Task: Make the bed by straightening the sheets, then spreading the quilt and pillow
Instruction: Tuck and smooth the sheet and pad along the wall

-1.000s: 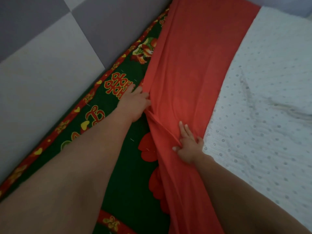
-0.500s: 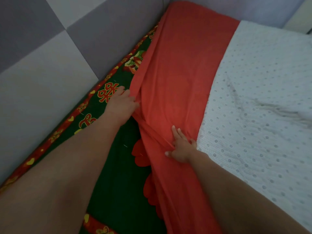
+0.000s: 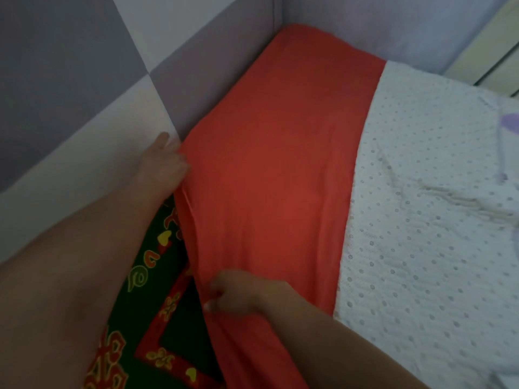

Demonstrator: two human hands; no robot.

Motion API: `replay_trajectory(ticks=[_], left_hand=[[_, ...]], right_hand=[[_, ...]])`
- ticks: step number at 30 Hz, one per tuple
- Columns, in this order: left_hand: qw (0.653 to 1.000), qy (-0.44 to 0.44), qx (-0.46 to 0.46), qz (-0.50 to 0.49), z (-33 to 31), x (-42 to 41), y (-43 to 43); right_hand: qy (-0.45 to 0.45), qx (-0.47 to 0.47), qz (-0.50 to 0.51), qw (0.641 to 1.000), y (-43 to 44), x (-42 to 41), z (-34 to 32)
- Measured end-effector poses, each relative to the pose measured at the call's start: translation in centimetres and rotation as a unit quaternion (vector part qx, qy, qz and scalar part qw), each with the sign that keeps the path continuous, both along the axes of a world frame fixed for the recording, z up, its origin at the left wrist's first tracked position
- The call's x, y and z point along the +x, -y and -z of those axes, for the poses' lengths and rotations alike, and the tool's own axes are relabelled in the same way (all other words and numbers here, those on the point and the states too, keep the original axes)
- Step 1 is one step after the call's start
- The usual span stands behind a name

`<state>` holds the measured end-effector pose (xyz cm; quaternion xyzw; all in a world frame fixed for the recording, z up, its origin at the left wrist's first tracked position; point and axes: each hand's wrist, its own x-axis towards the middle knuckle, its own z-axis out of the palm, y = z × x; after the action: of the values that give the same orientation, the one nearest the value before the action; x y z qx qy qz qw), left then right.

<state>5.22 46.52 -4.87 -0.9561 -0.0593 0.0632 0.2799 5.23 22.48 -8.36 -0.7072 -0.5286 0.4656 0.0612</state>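
Note:
A plain red sheet (image 3: pixel 280 153) runs along the left side of the bed up to the far corner. My left hand (image 3: pixel 164 161) grips its left edge, pressed against the padded wall. Nearer to me, my right hand (image 3: pixel 238 296) is closed on a pinch of the same edge. Under the sheet's left side lies a dark green cover (image 3: pixel 157 276) with red and yellow patterns, partly hidden by my left forearm. A white dotted quilt (image 3: pixel 427 220) covers the right of the bed.
A padded wall (image 3: pixel 84 80) of grey and white panels borders the bed on the left and meets a lilac panel (image 3: pixel 393 26) at the far corner. A pale frame (image 3: pixel 488 63) shows at the top right.
My left hand has pulled the red sheet's edge leftward to the wall, covering most of the green cover. My right hand has shifted nearer and curled onto the edge. The view has tilted up.

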Motion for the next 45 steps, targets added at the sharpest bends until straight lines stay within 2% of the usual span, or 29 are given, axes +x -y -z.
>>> replay_trajectory(ticks=[2, 6, 11, 14, 19, 23, 26, 28, 30, 32, 34, 35, 39, 42, 45], left_hand=[[0.999, 0.037, -0.017, 0.035, 1.0, -0.9, -1.3], [1.0, 0.013, -0.018, 0.008, 2.4, -2.7, -3.2], [0.997, -0.056, -0.013, -0.045, 4.2, -3.8, -3.9], [0.998, -0.04, -0.03, -0.031, 4.6, -4.0, -4.0], [0.995, -0.083, 0.033, -0.051, 4.8, -4.1, -4.0], [0.998, -0.046, 0.023, -0.027, 5.2, -5.5, -5.0], [0.997, -0.073, 0.008, -0.035, 5.3, -6.0, -4.8], [0.993, -0.085, 0.02, -0.073, 5.6, -6.7, -4.6], [0.994, -0.047, 0.064, -0.081, 5.0, -7.8, -4.6], [0.995, -0.085, 0.014, -0.053, 5.2, -8.7, -4.6], [0.996, -0.071, -0.044, -0.032, 4.6, -10.1, -4.0], [0.996, -0.054, -0.059, -0.042, 3.8, -10.9, -3.5], [0.979, -0.099, -0.138, -0.113, 2.3, -15.4, -0.6], [0.962, -0.145, -0.209, -0.099, 0.7, -18.7, 3.0], [0.958, -0.175, -0.218, -0.07, 0.6, -21.2, 7.3]], right_hand=[[-0.016, -0.008, -0.003, 1.0, -2.0, -1.5, -0.1], [-0.054, -0.03, 0.017, 0.998, -4.7, -3.4, 0.8], [-0.07, -0.037, 0.025, 0.997, -6.0, -4.6, 1.8], [-0.068, -0.036, 0.025, 0.997, -6.7, -4.7, 2.2], [-0.095, -0.017, 0.037, 0.995, -8.3, -6.4, 2.6], [-0.124, 0.018, 0.034, 0.992, -12.2, -10.1, 2.6], [-0.103, 0.038, 0.025, 0.994, -14.1, -11.6, 3.4], [-0.093, 0.03, 0.029, 0.995, -14.1, -12.0, 4.0], [-0.097, 0.028, 0.038, 0.994, -13.6, -12.0, 4.1], [-0.097, 0.03, 0.038, 0.994, -13.0, -11.8, 3.8], [-0.085, 0.029, 0.026, 0.996, -12.3, -11.8, 3.2], [-0.079, 0.03, 0.018, 0.996, -12.0, -11.9, 2.9], [-0.068, 0.012, 0.0, 0.998, -9.7, -11.7, 0.7], [-0.082, 0.001, 0.052, 0.995, -6.5, -11.6, 0.0], [-0.093, -0.024, 0.102, 0.99, -2.1, -11.4, -0.3]])
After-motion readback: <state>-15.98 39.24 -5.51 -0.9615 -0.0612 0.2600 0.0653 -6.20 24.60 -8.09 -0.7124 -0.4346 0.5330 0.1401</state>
